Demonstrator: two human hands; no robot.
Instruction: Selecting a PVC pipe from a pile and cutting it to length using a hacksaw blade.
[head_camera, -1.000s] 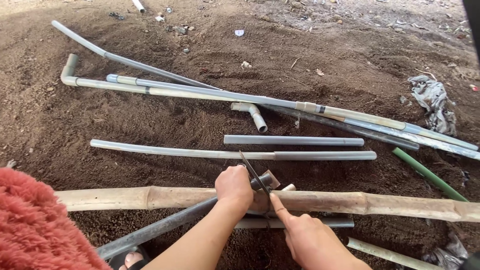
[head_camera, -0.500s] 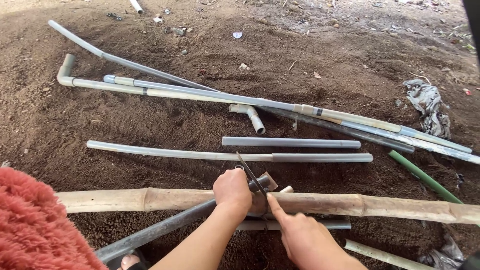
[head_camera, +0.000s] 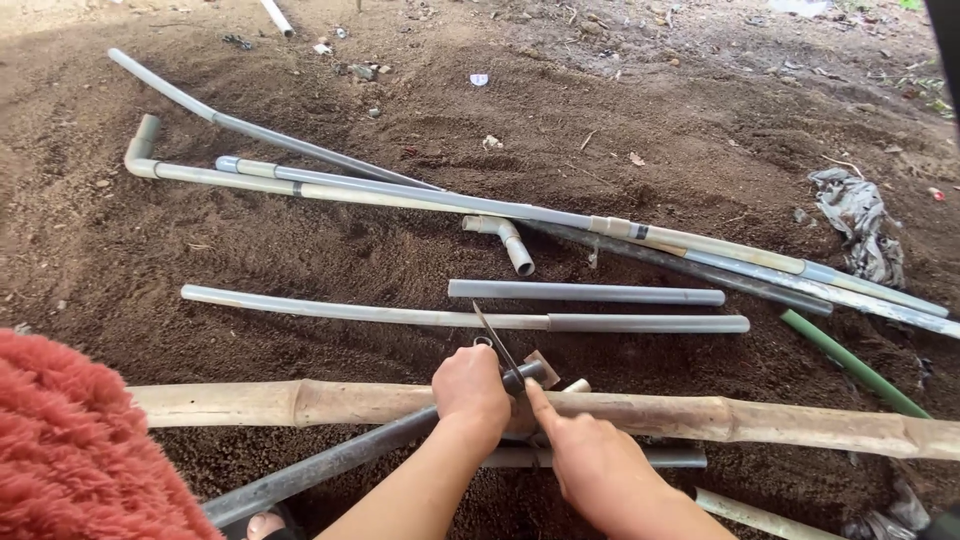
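Head view: near the bottom edge of the dirt ground (head_camera: 300, 250), the left hand (head_camera: 472, 392) is clenched around a dark pipe (head_camera: 330, 462) propped on the bamboo pole (head_camera: 250, 402). Just right, the right hand (head_camera: 590, 462) grasps a thin saw blade (head_camera: 497, 345) at the pipe's end. Sawing goes best with the pipe pinned firmly and strokes kept square.

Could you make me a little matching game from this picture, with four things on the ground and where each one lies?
Things:
1. bamboo pole
2. green pipe
3. rag
4. red fuzzy cloth

Places:
A. bottom left corner
B. far right, crumpled on the soil
C. across the front, under the hands
D. right side, slanting toward the pole

Pairs: 1-C, 2-D, 3-B, 4-A
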